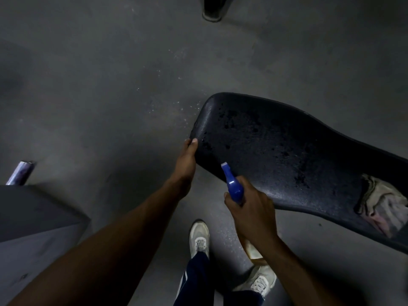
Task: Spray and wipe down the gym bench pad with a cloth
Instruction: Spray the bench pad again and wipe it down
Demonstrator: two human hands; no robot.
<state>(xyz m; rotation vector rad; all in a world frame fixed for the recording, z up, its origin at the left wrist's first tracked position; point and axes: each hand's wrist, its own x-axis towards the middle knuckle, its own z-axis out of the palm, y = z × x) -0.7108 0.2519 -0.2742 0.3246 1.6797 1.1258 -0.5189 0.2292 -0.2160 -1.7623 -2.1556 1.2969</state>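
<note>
**Spraying the wet bench pad**

We hold the black bench pad [287, 151] steady with our left hand [187, 164], its grip curled over the pad's rounded end edge, thumb on top. Our right hand [249, 208] has its grip wrapped round the blue spray bottle [234, 186], nozzle aimed at the pad's near edge. Droplets speckle the pad's surface and the grey floor [110, 85] beyond its end. The crumpled cloth [384, 204] lies on the pad toward its far right part, well apart from both hands
</note>
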